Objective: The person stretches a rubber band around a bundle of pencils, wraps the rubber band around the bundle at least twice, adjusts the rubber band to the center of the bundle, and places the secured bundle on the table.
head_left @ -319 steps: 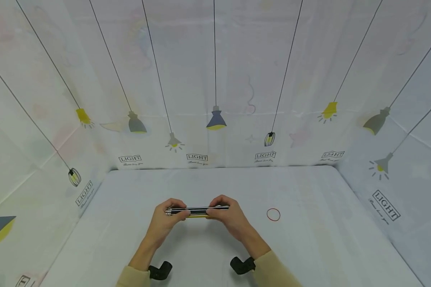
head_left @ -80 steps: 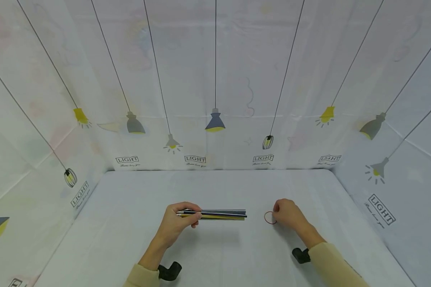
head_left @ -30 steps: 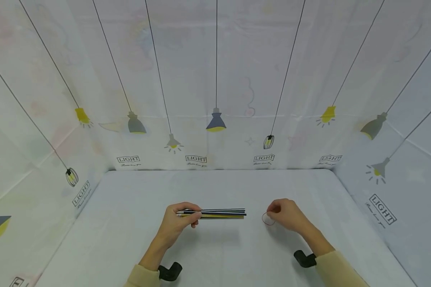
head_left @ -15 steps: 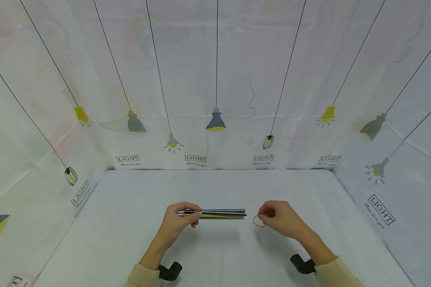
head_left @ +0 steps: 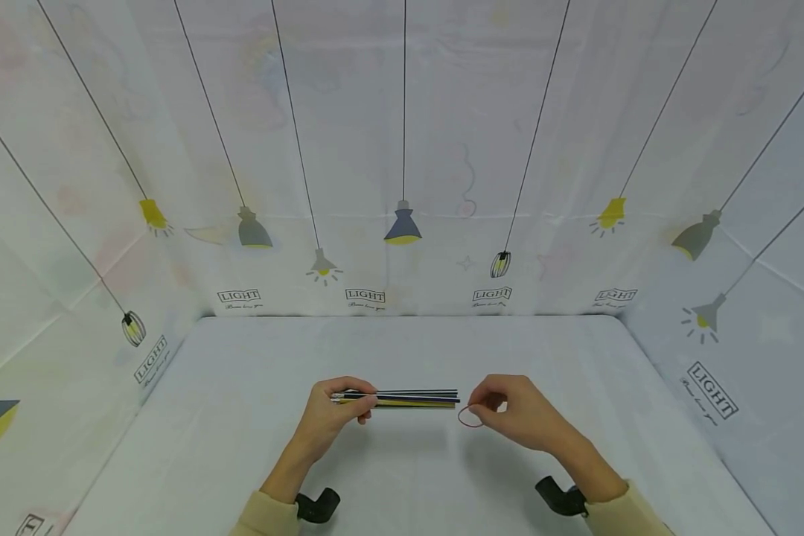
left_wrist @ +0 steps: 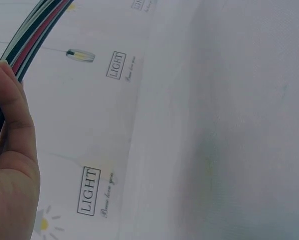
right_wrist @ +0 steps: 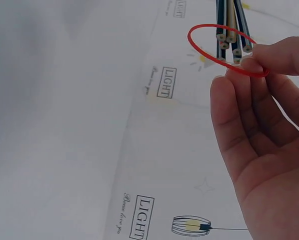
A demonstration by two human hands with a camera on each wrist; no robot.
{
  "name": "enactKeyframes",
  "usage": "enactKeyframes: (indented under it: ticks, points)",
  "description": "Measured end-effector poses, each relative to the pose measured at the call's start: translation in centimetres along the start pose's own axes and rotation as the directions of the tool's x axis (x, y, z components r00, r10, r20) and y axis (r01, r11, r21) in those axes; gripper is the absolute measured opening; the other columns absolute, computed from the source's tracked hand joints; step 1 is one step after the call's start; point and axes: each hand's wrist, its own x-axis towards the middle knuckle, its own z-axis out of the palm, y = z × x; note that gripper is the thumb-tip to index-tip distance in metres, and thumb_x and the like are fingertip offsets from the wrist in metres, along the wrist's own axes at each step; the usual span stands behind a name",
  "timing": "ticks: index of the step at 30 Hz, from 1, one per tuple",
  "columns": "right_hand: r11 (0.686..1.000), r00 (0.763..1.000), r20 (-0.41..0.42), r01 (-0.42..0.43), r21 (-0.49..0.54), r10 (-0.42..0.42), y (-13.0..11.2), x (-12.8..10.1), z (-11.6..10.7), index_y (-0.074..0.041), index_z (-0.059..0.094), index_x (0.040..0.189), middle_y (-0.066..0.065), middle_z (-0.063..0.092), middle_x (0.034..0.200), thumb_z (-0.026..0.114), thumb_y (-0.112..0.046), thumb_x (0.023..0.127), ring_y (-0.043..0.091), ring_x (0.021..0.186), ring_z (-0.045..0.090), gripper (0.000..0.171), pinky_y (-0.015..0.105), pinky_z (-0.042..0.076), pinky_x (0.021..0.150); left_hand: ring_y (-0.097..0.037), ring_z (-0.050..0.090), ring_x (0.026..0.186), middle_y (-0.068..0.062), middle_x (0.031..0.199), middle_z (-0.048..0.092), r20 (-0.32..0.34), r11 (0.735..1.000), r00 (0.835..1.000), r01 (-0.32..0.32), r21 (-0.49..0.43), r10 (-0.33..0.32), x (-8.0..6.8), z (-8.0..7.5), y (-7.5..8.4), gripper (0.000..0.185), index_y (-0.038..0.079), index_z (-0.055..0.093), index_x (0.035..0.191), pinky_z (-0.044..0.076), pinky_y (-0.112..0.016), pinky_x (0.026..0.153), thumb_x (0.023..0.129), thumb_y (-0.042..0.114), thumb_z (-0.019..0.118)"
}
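A bundle of several pencils [head_left: 418, 400], dark-striped with a yellow one among them, lies level in my left hand [head_left: 328, 420], which grips it near its left end. In the right wrist view the unsharpened ends of the pencils [right_wrist: 233, 42] point toward my right hand [right_wrist: 269, 125]. Between thumb and fingertips that hand pinches a red rubber band [right_wrist: 202, 47], which hangs as a loop. The head view has the rubber band [head_left: 470, 417] just right of the pencil ends, not around them. My left palm hides the pencils' other ends in the left wrist view.
Both hands are above a white-covered table [head_left: 402, 342]; their shadows fall on it. A white cloth wall [head_left: 442, 149] printed with hanging lamps stands behind and at the sides. Black wrist mounts [head_left: 318, 506] sit below each hand.
My right hand has picked the rubber band up off the table and carried it left to the pencil ends. Earlier both hands held the pencils; lately the left has kept still.
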Motion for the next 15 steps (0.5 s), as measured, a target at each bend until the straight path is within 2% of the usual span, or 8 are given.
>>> enactKeyframes:
  ticks: [6, 15]
  points:
    - [0.998, 0.998, 0.0, 0.058, 0.023, -0.058, -0.8, 0.3, 0.0, -0.021, 0.071, 0.092, -0.013, 0.068, 0.085, 0.077, 0.001, 0.088, 0.006, 0.072, 0.062, 0.023, 0.027, 0.055, 0.066, -0.022, 0.065, 0.069, -0.013, 0.089, 0.071, 0.006, 1.0, 1.0, 0.004, -0.022, -0.004, 0.1, 0.2, -0.1, 0.025, -0.004, 0.073, 0.105, 0.058, -0.032, 0.068, 0.088, 0.013, 0.081]
    - [0.999, 0.999, -0.022, 0.034, 0.036, -0.033, -1.0, 1.1, 0.0, -0.018, 0.072, 0.093, -0.008, 0.069, 0.088, 0.076, -0.001, 0.089, 0.008, 0.074, 0.063, 0.018, 0.027, 0.055, 0.068, -0.018, 0.064, 0.067, -0.013, 0.086, 0.07, 0.029, 0.999, 1.0, 0.012, -0.051, -0.011, -0.1, 0.6, 0.1, 0.026, -0.005, 0.073, 0.104, 0.056, -0.029, 0.066, 0.087, 0.013, 0.082]
